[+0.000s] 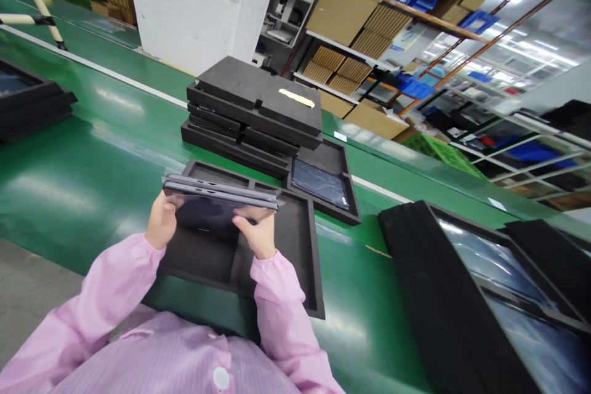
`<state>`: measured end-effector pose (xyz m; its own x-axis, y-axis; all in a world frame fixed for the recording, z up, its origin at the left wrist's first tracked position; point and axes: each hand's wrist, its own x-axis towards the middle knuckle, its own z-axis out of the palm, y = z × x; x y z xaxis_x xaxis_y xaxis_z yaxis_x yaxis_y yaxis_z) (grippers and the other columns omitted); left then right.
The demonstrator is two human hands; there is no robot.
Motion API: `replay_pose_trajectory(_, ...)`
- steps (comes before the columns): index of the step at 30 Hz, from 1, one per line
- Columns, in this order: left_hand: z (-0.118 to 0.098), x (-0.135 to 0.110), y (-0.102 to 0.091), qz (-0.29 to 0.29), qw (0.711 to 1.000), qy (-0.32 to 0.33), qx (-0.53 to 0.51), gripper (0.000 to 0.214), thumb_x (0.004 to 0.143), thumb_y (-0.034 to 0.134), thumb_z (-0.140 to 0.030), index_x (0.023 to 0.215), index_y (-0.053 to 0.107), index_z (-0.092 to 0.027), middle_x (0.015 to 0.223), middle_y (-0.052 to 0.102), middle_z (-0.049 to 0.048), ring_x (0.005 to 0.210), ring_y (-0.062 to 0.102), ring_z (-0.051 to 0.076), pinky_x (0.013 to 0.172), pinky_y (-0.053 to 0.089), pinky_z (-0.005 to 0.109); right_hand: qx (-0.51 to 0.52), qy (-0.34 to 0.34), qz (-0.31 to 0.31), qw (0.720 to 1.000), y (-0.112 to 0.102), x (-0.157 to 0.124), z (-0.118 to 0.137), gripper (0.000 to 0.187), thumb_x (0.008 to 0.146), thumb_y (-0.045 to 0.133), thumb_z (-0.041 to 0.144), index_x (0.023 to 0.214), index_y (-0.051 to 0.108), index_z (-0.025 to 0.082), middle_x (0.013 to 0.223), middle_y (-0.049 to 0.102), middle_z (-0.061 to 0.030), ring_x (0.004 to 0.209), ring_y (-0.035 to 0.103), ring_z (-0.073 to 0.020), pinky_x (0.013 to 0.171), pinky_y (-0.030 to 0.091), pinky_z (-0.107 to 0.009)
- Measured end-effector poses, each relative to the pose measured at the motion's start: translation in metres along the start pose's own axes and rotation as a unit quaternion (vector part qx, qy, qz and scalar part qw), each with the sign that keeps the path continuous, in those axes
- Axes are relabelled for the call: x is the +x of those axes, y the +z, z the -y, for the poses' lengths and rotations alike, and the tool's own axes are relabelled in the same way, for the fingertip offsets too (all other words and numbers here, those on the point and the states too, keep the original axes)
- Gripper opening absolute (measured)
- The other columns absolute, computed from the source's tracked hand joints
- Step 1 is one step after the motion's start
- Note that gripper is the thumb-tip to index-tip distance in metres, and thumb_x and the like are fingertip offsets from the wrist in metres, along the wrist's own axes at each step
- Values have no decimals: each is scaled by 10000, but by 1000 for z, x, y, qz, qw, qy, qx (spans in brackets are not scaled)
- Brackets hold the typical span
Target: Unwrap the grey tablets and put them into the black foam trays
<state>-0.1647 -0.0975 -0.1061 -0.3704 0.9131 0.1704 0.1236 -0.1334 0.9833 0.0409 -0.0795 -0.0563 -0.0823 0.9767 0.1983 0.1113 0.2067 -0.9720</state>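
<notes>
Two thin dark tablets [210, 212] are held together as a stack, tilted, with their grey long edges facing up. At the left end my left hand [161, 217] is closed on them, thumb on the near face. My right hand [257, 231] grips the right end, its thumb also lying across the near dark face. Right below the tablets is a black foam tray [295, 246] with two compartments, partly hidden by the tablets and my hands. Another foam tray [353, 200] behind it to the right holds a tablet [318, 183] in a clear wrapping.
A stack of black foam trays [253, 95] with a yellow strip stands behind. More trays [415, 283] with wrapped tablets [494, 258] lie at right, and another foam stack [34, 98] at left. All rest on a green work surface [115, 166]; shelves with cardboard boxes [339, 15] stand beyond.
</notes>
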Motion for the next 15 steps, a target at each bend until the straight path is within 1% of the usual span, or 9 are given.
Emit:
replay_pose_trajectory(1,-8,-8,5,-47,998,22,-26,691,684,407,-917,736,498,-234,724,595,34,765,627,225,768,539,372,10,-6,-12,1000,-1,-1,1,234,617,760,441,655,682,223,697,731,-60,705,712,-270,751,582,-424)
replay_pose_trajectory(3,-28,-21,18,-126,987,59,-79,554,831,444,-769,853,528,-222,797,620,20,756,626,186,751,529,328,28,-17,-33,999,-1,-4,2,299,623,749,490,737,681,222,772,737,-62,715,708,-252,726,583,-399)
replay_pose_trajectory(5,-48,-24,32,-174,977,77,-97,507,896,405,-704,862,539,-216,769,612,3,731,606,163,732,507,296,47,-19,-51,997,2,-10,5,366,660,733,533,838,698,216,817,739,-72,719,708,-250,715,587,-396)
replay_pose_trajectory(7,-64,-12,43,-195,971,93,-106,507,918,379,-683,807,538,-215,718,585,-8,710,569,152,725,477,281,64,-31,-46,996,9,-20,7,414,723,708,558,950,717,212,877,751,-90,786,722,-276,773,592,-427)
replay_pose_trajectory(9,-73,12,51,-197,965,131,-116,555,898,381,-713,762,559,-206,701,558,-5,690,528,145,711,448,279,63,-78,-7,995,20,-33,9,488,779,680,564,1126,695,222,1068,744,-110,986,712,-313,912,568,-462)
replay_pose_trajectory(10,-75,25,54,-176,963,151,-135,592,883,369,-741,728,563,-203,666,530,-7,647,496,138,677,430,279,53,-114,17,992,25,-40,10,546,799,672,556,1235,646,229,1206,702,-115,1115,671,-323,993,532,-473)
replay_pose_trajectory(12,-77,48,60,-56,966,174,-182,635,845,378,-786,657,544,-203,599,482,-11,568,442,128,598,396,282,22,-186,52,981,32,-50,11,716,814,681,525,1435,465,242,1443,542,-123,1321,536,-328,1111,443,-494)
replay_pose_trajectory(14,-78,62,65,62,957,179,-218,658,813,396,-815,604,519,-204,557,461,-9,519,413,124,535,360,285,-9,-220,84,972,34,-55,14,918,794,723,486,1544,248,251,1570,365,-138,1429,405,-332,1164,373,-521)
replay_pose_trajectory(15,-79,65,67,97,952,179,-230,665,802,404,-823,589,513,-203,546,460,-6,507,408,123,516,344,285,-22,-221,109,969,32,-56,17,1015,770,753,473,1566,161,255,1603,293,-143,1460,350,-338,1181,342,-534)
